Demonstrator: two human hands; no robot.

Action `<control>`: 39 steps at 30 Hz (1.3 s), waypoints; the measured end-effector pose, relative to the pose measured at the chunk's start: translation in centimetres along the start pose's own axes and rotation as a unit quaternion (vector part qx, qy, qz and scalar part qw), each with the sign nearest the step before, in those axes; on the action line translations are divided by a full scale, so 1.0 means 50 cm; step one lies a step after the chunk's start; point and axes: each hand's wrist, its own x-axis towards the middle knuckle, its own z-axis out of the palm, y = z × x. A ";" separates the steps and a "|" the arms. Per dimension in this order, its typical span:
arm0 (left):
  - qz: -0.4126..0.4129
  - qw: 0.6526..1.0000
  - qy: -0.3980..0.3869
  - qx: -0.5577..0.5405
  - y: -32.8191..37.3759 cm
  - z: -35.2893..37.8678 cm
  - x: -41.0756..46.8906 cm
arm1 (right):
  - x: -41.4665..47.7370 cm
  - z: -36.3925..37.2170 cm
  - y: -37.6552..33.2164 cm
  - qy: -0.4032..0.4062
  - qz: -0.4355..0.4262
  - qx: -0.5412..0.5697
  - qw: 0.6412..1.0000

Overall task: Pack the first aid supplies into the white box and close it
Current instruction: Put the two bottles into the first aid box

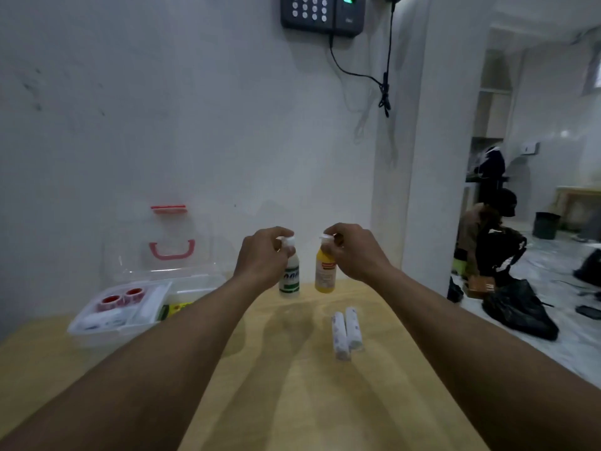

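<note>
My left hand (265, 257) pinches the white cap of a white bottle with a green label (290, 281). My right hand (353, 252) pinches the cap of a yellow bottle (324, 275) right beside it. Both bottles stand upright near the table's far edge. Two white bandage rolls (347, 330) lie side by side on the table in front of the bottles. The white box (97, 333) sits open at the left, its clear lid (156, 249) with a pink handle leaning back toward the wall. Inside it lie red-and-white tape rolls (122, 297) and other white packs.
The wooden table (292, 402) stands against a white wall. To the right, past the table's edge, the floor holds black bags (517, 307) and clutter, and a person sits there. A keypad with hanging cables (383, 92) is mounted on the wall above.
</note>
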 end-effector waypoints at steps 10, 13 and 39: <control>-0.023 0.998 0.047 0.035 -0.006 -0.167 -0.013 | 0.004 -0.004 -0.140 -0.012 -0.017 0.039 0.999; -0.027 0.997 0.056 0.039 -0.015 -0.202 -0.016 | 0.009 0.003 -0.181 -0.017 -0.024 0.055 0.998; -0.124 0.989 -0.018 0.072 -0.155 -0.208 -0.037 | 0.027 0.117 -0.320 -0.077 -0.051 0.088 0.992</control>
